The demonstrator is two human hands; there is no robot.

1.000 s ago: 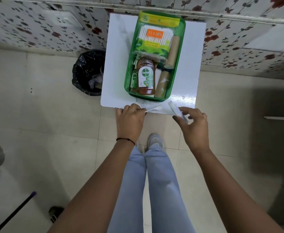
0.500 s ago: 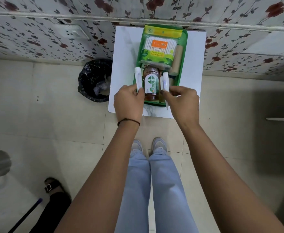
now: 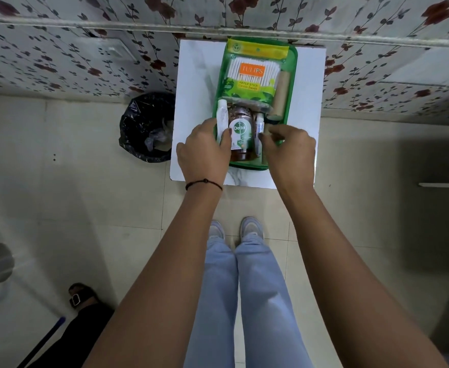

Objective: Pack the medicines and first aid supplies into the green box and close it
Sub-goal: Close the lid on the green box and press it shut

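The open green box (image 3: 293,75) stands on a small white table (image 3: 194,88). Inside it lie a pack of cotton swabs (image 3: 252,75), a brown Dettol bottle (image 3: 240,135) and a brown roll (image 3: 281,94) along the right wall. My left hand (image 3: 204,152) holds a white tube (image 3: 221,115) against the bottle's left side, inside the box. My right hand (image 3: 289,152) pinches a second, smaller white tube (image 3: 259,127) at the bottle's right side. The box's near right corner is hidden by my right hand. No lid is in view.
A black bin (image 3: 146,128) with a liner stands on the floor left of the table. The floral wall is directly behind the table. Another person's sandalled foot (image 3: 80,298) and a blue stick (image 3: 45,338) are at the lower left.
My hands lifted two white tubes from the table's front edge and brought them into the box, one on each side of the Dettol bottle. They now sit lower in the box.
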